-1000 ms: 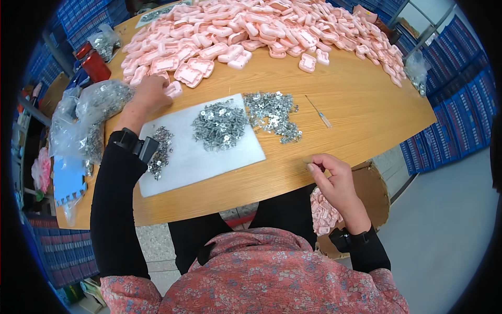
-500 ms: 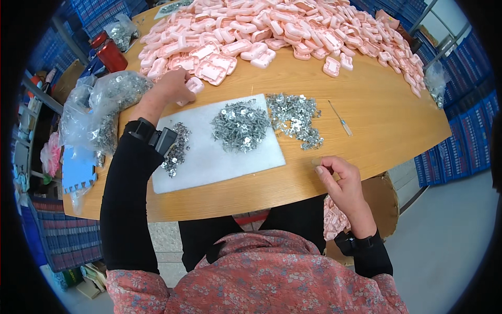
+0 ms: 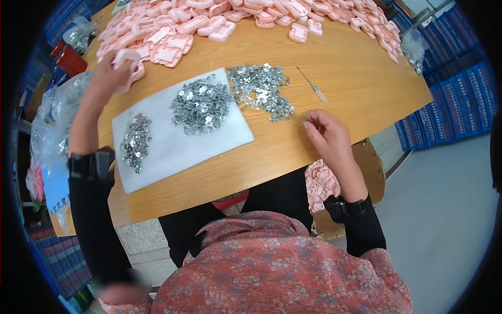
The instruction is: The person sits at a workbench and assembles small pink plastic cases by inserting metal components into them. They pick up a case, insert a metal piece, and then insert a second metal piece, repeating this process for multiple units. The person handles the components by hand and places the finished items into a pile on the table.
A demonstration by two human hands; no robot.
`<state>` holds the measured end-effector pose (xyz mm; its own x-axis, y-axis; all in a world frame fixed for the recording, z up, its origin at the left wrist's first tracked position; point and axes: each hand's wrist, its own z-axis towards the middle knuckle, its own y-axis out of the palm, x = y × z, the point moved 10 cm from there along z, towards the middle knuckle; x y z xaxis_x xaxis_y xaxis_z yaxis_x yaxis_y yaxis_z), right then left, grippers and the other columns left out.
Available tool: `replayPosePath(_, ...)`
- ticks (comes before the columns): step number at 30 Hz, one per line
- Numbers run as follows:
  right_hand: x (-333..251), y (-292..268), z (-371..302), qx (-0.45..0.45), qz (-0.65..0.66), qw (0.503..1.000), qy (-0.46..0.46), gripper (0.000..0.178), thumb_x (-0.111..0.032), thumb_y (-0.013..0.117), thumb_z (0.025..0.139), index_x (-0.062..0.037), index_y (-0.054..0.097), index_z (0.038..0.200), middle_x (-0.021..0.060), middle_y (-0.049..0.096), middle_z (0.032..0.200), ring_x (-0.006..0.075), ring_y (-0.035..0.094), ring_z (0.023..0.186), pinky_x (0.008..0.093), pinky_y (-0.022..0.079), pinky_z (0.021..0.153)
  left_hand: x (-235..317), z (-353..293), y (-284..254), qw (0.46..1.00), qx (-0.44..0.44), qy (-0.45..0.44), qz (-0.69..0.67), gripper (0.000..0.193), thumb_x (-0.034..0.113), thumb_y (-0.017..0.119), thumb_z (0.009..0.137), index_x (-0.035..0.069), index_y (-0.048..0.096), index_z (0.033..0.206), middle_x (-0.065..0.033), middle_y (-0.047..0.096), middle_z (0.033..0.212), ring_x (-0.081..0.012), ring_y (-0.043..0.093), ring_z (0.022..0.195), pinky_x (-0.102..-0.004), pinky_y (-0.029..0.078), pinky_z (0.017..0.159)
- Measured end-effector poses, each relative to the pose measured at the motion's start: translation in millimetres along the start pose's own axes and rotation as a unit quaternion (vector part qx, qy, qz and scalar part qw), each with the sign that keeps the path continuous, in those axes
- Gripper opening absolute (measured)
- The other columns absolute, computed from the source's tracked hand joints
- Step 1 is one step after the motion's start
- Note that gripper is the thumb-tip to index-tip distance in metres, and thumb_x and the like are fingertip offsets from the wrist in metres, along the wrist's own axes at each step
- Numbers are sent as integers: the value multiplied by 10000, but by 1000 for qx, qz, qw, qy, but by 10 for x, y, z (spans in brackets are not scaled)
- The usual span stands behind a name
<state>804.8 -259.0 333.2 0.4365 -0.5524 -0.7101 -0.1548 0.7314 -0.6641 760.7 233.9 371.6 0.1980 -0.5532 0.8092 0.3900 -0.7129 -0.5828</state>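
Observation:
My left hand (image 3: 109, 78) is closed on a pink plastic shell (image 3: 125, 56) at the near left edge of a heap of similar shells (image 3: 172, 48). Another pink shell lies just under that hand, partly hidden by it. Beyond the table's front edge, toward the right, my right hand (image 3: 330, 137) is held with thumb and fingertips together; what they pinch, if anything, is too small to name. Between the hands a white foam mat (image 3: 172, 162) bears a large pile of small metal parts (image 3: 201, 104) and a smaller one (image 3: 136, 144). More metal pieces (image 3: 259, 86) lie beside the mat.
A thin screwdriver (image 3: 312, 86) rests on the wooden table (image 3: 355, 89). Clear bags of metal parts (image 3: 52, 120) and a red container (image 3: 69, 60) line the left side. A box of pink pieces (image 3: 321, 183) stands below the front edge, and blue crates (image 3: 449, 99) are stacked at right.
The view has shifted, so the table appears higher and further left. My left hand has lifted a pink shell at the heap's edge. The right hand keeps its pinched pose.

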Motion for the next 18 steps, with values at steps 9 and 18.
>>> replayPosePath(9,44,238,407,-32,-22,999,0,177,-49,685,887,-1,626,1046,65,633,830,137,604,761,283,503,697,243,-1177,682,834,-106,-128,-526,556,117,523,939,52,386,1474,-140,625,1176,-283,637,1122,-474,586,910)
replayPosePath(18,107,407,404,-63,163,984,44,159,-18,671,877,-4,626,1029,70,652,826,130,619,756,282,513,698,375,-2010,1780,743,-175,-223,-606,535,198,600,944,-7,444,1412,-133,664,1037,-248,687,945,-430,612,829)
